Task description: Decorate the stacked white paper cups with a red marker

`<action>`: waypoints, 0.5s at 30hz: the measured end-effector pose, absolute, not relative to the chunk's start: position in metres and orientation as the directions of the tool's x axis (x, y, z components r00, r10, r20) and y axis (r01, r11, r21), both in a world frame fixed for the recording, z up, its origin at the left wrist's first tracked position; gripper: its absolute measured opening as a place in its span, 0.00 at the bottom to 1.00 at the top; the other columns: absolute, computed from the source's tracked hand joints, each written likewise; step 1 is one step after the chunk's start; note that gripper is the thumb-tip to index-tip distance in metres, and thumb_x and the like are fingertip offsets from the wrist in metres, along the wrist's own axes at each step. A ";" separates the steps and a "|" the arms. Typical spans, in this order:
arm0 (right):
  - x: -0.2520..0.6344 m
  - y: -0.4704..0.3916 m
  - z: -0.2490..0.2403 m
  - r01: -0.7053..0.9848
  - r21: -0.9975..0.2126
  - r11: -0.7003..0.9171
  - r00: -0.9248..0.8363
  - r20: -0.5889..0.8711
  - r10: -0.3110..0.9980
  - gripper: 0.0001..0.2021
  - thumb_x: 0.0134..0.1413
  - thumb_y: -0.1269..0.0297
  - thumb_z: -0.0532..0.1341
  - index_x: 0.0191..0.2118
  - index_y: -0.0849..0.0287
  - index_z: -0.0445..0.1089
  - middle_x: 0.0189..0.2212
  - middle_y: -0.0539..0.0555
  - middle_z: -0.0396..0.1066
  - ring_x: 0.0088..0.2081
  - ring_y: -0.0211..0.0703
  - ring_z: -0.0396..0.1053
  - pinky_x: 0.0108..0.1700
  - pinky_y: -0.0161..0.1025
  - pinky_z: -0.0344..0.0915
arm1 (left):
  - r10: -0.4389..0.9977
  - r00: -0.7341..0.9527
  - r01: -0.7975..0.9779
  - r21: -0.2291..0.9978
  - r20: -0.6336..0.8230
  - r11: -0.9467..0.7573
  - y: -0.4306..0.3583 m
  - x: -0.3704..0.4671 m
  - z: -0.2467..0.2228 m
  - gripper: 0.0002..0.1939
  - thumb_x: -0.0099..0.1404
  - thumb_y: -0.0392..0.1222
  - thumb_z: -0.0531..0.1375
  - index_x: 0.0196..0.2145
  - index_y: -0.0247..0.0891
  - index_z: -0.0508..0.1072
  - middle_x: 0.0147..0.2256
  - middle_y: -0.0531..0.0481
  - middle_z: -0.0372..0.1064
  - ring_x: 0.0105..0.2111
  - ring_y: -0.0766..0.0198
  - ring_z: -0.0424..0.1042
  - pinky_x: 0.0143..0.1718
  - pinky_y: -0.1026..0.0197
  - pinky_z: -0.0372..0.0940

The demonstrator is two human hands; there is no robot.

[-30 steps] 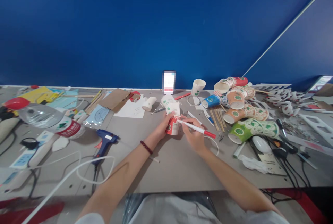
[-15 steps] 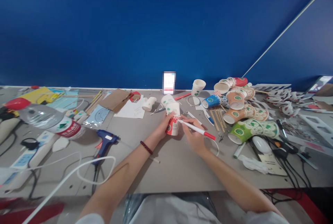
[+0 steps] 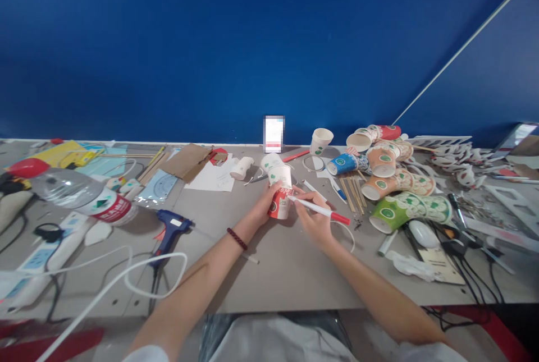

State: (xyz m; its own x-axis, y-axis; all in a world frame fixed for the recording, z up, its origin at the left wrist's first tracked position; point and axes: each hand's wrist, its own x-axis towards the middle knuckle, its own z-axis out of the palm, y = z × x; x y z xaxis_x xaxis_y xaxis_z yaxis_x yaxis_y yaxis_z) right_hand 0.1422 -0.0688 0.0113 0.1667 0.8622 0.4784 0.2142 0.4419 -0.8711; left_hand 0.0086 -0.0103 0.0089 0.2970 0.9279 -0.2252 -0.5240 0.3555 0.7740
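Observation:
My left hand (image 3: 264,204) is wrapped round a red and white paper cup (image 3: 279,209) joined end to end with white cups (image 3: 273,166) that bear green leaf prints. My right hand (image 3: 312,220) pinches a white marker with a red end (image 3: 322,210). The marker's tip points left and meets, or nearly meets, the cup's red patterned side; exact contact is too small to tell. Behind the held cups lies a small white cup-like piece (image 3: 242,168). Farther back, a white paper cup (image 3: 321,140) stands upright.
Coloured paper cups (image 3: 389,213) are piled at the right, beside wooden sticks (image 3: 352,193). At the left are a blue glue gun (image 3: 169,233), a large plastic bottle (image 3: 80,193) and a power strip (image 3: 46,261). A white cable (image 3: 113,283) loops across the front left. A blue wall (image 3: 269,47) rises behind.
The marker in my right hand has shifted very slightly right and its tilt differs a little. My left hand and the cups stay almost still.

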 end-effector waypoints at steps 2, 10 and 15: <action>0.142 -0.069 0.012 0.210 -0.863 0.459 0.150 0.492 0.857 0.04 0.57 0.62 0.62 0.32 0.53 0.68 0.30 0.54 0.76 0.52 0.56 0.74 0.47 0.49 0.73 | 0.939 0.289 -0.494 0.811 -0.186 0.313 -0.010 0.009 0.008 0.19 0.57 0.51 0.66 0.38 0.34 0.72 0.32 0.46 0.73 0.29 0.62 0.72 0.31 0.61 0.67; 0.142 -0.068 0.008 0.191 -0.886 0.423 0.184 0.456 0.871 0.03 0.58 0.62 0.62 0.36 0.54 0.68 0.39 0.57 0.78 0.52 0.55 0.74 0.47 0.49 0.73 | 0.928 0.324 -0.469 0.820 -0.184 0.327 -0.011 0.007 0.008 0.20 0.57 0.54 0.65 0.36 0.33 0.71 0.31 0.46 0.73 0.27 0.62 0.72 0.30 0.59 0.68; 0.142 -0.069 0.009 0.202 -0.868 0.454 0.159 0.487 0.859 0.04 0.57 0.63 0.62 0.33 0.54 0.69 0.31 0.54 0.77 0.52 0.57 0.74 0.48 0.49 0.72 | 0.940 0.284 -0.478 0.823 -0.188 0.308 -0.009 0.008 0.004 0.20 0.57 0.52 0.66 0.38 0.33 0.71 0.33 0.45 0.74 0.30 0.61 0.73 0.31 0.60 0.68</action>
